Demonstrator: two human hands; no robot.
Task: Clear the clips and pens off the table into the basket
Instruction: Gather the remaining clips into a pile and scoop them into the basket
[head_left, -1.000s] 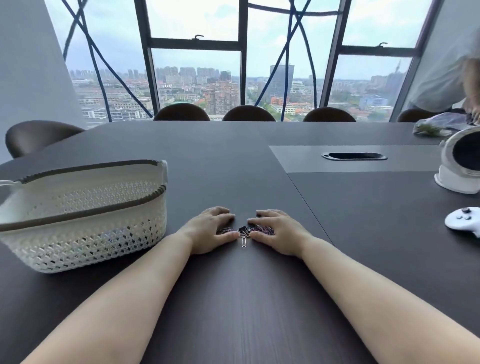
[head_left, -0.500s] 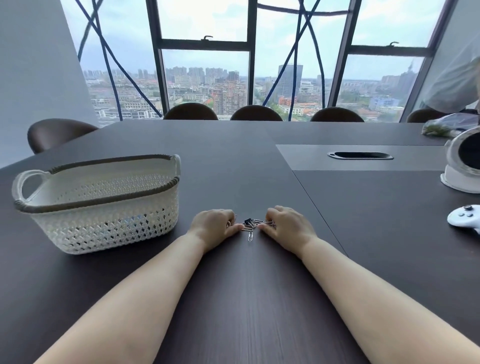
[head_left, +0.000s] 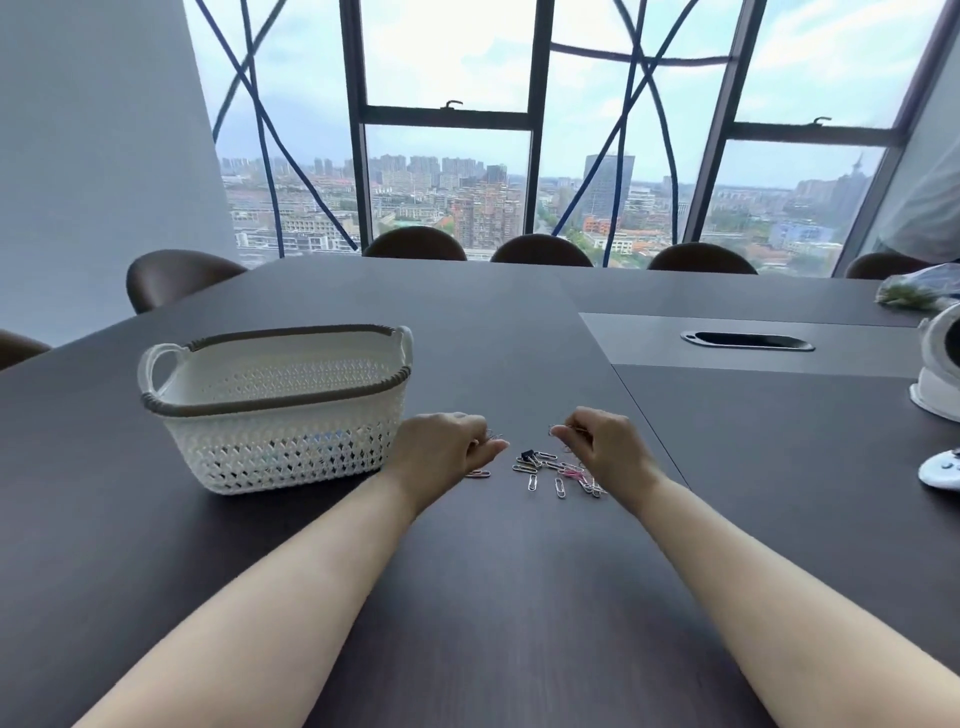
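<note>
A small heap of paper clips (head_left: 558, 470) with one black binder clip (head_left: 528, 456) lies on the dark table (head_left: 493, 597) between my hands. My left hand (head_left: 445, 448) is closed, with thin clips showing at its fingertips; one pink clip (head_left: 478, 473) lies just under it. Over the heap's right side my right hand (head_left: 602, 435) is closed too, pinching clips at its fingertips. The white lattice basket (head_left: 270, 400) with a grey rim stands to the left, close beside my left hand. Some coloured items show faintly through its wall. No pens are in sight.
A white round device (head_left: 940, 374) and a white controller (head_left: 941, 468) sit at the right edge. A cable slot (head_left: 747, 341) is set in the table behind. A plastic bag (head_left: 917, 293) lies far right, by a person's sleeve (head_left: 930, 208). Brown chairs (head_left: 540, 250) line the far side.
My hands were flat and pressed together over the clips; they have curled shut, lifted and drawn apart, each with some clips. Several clips now lie uncovered between them. The view has shifted left.
</note>
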